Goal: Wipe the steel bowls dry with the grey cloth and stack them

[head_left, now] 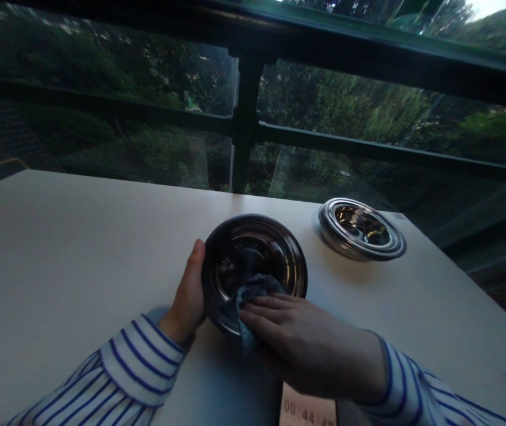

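A shiny metal bowl (253, 251) is held tilted above the white table, its inside turned towards me. My left hand (189, 296) grips the bowl's left side, thumb along the rim and the other fingers hidden behind it. With my right hand (297, 331) I press a dark blue-grey cloth (257, 288) against the lower inside of the bowl. The fingers lie together over the cloth, and part of it hangs over the near rim.
On the white table (79, 248), a stack of metal bowls (361, 231) stands at the back right. A device with a timer display (308, 408) lies at the near edge, partly below my right hand. Windows with dark frames (246, 118) rise behind the table.
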